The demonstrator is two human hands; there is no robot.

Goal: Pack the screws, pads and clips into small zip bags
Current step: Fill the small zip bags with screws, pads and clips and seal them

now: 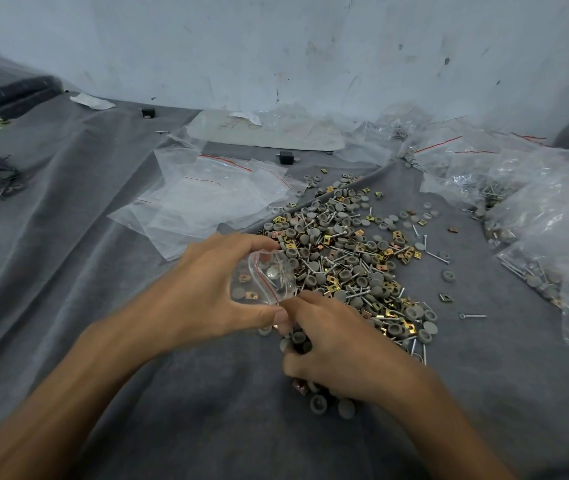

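Two hands worked close together at the near end of the heap of grey round pads, brass-coloured square clips and silver screws (356,258), which lay on the grey cloth (103,271). The left hand (213,289) gripped a small clear zip bag with a red seal line (262,282), fingers and thumb curled round it. A few pads, clips and screws showed inside. The right hand (338,344), fingers curled, lay just beside the bag's near corner and over loose pads; whether it held any could not be told. Judged as the filling step, the work would go best with the left hand spreading the bag's mouth wide and tilting it upward, so that parts dropped in rather than spilled. Screws should enter head first, lest their points pierce the film. Empty clear zip bags (207,199) lay to the far left of the heap, and filled bags (536,209) lay to its right.
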